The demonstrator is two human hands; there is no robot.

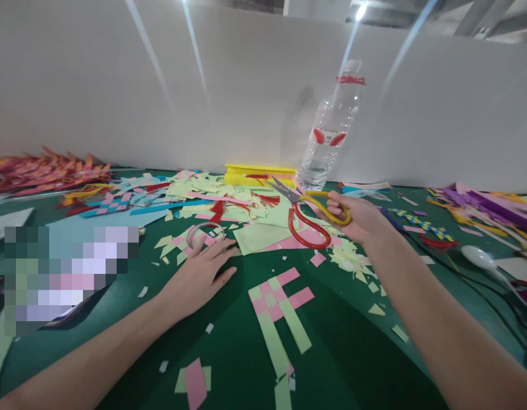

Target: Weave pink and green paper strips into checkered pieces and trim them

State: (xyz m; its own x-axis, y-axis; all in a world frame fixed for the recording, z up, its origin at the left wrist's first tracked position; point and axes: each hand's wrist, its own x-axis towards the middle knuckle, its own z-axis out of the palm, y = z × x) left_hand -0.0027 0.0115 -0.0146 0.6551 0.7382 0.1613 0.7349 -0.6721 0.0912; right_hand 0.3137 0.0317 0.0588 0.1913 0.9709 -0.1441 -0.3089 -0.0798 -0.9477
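Observation:
My right hand [357,219] is closed around the yellow handle of a pair of scissors [304,213] with one red loop, their blades pointing left over a pile of paper. My left hand [201,267] lies flat on the green table [344,353], fingers stretched out, close to a roll of clear tape [204,230]. Between my arms lies a woven piece of pink and pale green paper strips [278,307].
A heap of pale green and pink paper scraps [229,199] covers the middle. A clear plastic bottle [332,136] and a yellow box [259,173] stand by the white back wall. Woven strips lie at the left [105,205] and right [421,225]. A white spoon-like object [481,259] is at right.

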